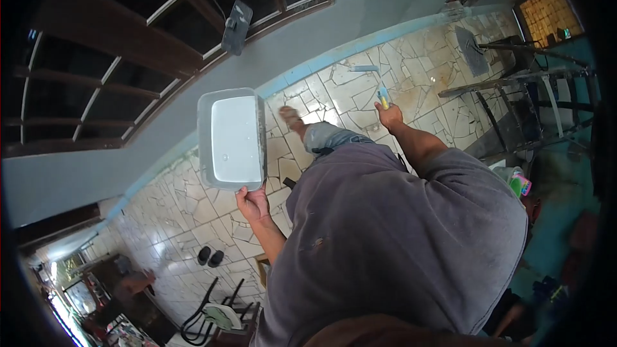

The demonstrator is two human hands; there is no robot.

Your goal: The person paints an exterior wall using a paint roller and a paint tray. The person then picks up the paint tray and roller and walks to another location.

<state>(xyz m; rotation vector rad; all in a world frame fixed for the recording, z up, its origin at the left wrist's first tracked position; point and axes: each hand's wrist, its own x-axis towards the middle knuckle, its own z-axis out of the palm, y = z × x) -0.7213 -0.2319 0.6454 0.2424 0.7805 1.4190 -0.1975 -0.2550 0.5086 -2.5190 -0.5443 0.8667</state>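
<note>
My left hand [253,203] grips the near edge of a clear plastic container [205,138] holding white liquid [236,138], probably paint. In my right hand [388,115], at the right of the view, is a small roller [365,69] with a yellow and blue handle [384,99]. The roller head points away from me, above the tiled floor, well apart from the container. My fingers are closed around the handle.
A window with dark frames [103,58] fills the upper left, above a grey wall [160,112]. Black slippers [210,257] lie on the tiled floor [241,231]. A chair [215,311] stands lower left, and metal frames [514,83] stand at the right.
</note>
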